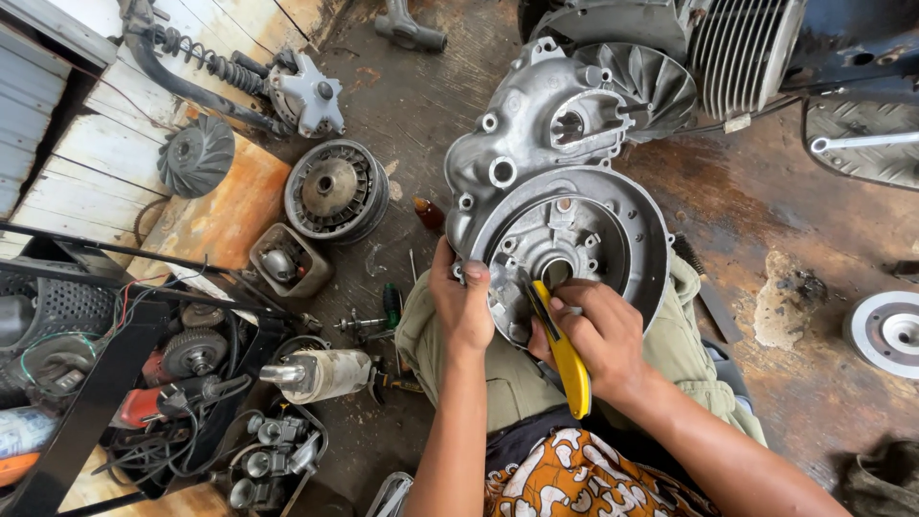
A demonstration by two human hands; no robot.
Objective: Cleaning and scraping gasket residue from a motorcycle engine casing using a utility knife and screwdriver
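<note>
A grey aluminium engine casing with a round housing leans against my knees. My left hand grips the lower left rim of that round housing, thumb on its face. My right hand holds a yellow-handled utility knife, its tip pressed against the inner face near the central bore. The blade itself is hidden behind my fingers.
A finned engine cylinder sits top right. On the oily floor lie a clutch drum, a fan pulley, a shock absorber, a silver disc and loose screwdrivers. A crate of parts and wires stands at left.
</note>
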